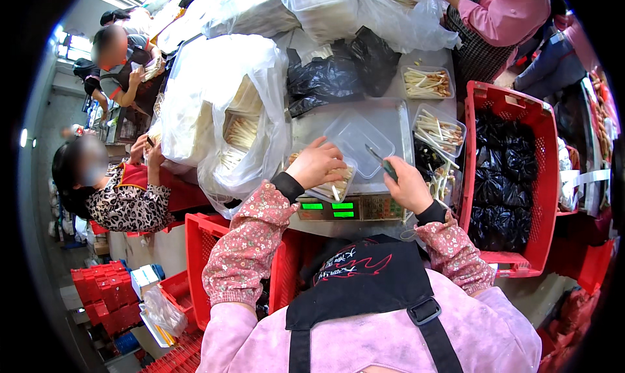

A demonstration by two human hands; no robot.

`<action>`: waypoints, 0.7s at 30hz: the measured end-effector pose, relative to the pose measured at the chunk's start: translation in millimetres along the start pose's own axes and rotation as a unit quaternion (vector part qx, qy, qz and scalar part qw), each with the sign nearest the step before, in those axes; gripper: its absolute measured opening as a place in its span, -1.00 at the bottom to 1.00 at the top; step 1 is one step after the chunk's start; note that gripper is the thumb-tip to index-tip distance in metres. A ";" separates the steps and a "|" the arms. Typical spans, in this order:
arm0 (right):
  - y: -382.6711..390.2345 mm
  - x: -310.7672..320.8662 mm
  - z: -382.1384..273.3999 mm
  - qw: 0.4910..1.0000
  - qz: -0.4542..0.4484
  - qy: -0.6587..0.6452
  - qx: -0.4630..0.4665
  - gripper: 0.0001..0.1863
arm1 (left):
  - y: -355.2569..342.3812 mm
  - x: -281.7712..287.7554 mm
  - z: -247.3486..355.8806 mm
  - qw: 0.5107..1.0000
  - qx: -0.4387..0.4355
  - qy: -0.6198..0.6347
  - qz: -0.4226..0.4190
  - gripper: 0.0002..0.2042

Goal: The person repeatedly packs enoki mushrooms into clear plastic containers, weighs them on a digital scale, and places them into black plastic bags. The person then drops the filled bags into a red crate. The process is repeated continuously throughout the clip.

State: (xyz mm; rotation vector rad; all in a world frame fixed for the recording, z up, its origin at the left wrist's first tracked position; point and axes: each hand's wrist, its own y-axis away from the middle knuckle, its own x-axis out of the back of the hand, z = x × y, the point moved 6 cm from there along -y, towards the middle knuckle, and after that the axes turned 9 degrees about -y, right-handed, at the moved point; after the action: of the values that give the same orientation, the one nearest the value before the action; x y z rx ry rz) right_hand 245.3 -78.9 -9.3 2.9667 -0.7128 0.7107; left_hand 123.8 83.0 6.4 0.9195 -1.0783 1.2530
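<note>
My right hand (409,185) is closed round the green handle of a small knife (375,154), whose blade points up and left. My left hand (318,167) lies over a clear plastic box of pale, thin stalks (336,188), fingers apart and slightly curved; its palm hides part of the box. The box is at the front of a weighing scale (364,207) with green lit displays. Behind it on the scale's metal plate sits a clear plastic tray (362,146). Beside my right hand are more stalks in a clear box (439,130), with black plastic below them.
A red crate (510,94) of black bags stands at the right. White bags (195,122) with boxes of stalks lie left of the scale, black bags (325,80) behind it. Another stalk box (426,83) is at the back right. Co-workers stand around; a red crate (215,256) is beside my left arm.
</note>
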 end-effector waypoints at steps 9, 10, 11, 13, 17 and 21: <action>47.9 15.0 9.9 0.998 0.003 -0.031 -0.052 -0.71 | 3.7 -10.0 -0.4 0.998 0.058 -0.016 0.022 -0.80; 55.8 19.0 12.9 0.997 0.011 -0.035 -0.063 -0.71 | 3.4 -9.3 -0.3 0.998 0.059 -0.005 0.016 -0.79; 62.6 21.2 17.9 0.997 0.008 -0.029 -0.071 -0.71 | 4.2 -9.8 0.8 0.998 0.058 -0.028 0.020 -0.79; 74.6 24.8 29.6 0.996 0.002 -0.017 -0.089 -0.71 | 6.2 -13.7 5.3 0.995 0.056 -0.071 0.027 -0.80; 86.2 32.8 36.6 0.991 -0.002 -0.010 -0.135 -0.71 | 14.0 -21.6 4.1 0.983 0.143 -0.040 0.107 -0.71; 132.3 42.9 97.8 0.959 0.131 -0.017 -0.250 -0.74 | 25.7 -3.0 25.9 0.982 0.143 -0.033 0.120 -0.56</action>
State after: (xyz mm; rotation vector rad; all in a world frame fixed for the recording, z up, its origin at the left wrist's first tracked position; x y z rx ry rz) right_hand 263.9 -226.8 -91.1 2.4536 -1.1114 0.4029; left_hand 95.3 60.3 9.4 1.0763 -1.1026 1.6166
